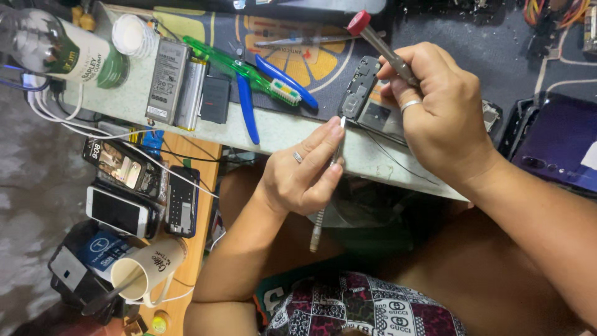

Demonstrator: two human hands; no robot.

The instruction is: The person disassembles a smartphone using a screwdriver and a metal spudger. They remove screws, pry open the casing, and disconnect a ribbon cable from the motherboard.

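- The opened phone (373,115) lies on the pale desk (273,134), near its front edge, with a dark inner frame piece standing up at its left end.
- The left hand (305,171) sits just in front of the phone, fingers pinched together round a thin metal tool (326,186); the tool's tip touches the phone's lower left corner and its far end hangs off below the desk edge.
- The right hand (441,112) rests over the phone's right part, closed around a red-capped screwdriver (379,40) that slants up and away to the left of it.
- Left of the phone lie blue-handled pliers (249,109) and a green toothbrush (242,68), crossing each other.
- Farther left of the phone are two flat batteries (177,84) side by side, and a bottle (68,53) on its side.
- Well left of the phone and below the desk edge, several handsets (121,211) and a paper cup (146,270) sit on a wooden shelf (199,249).
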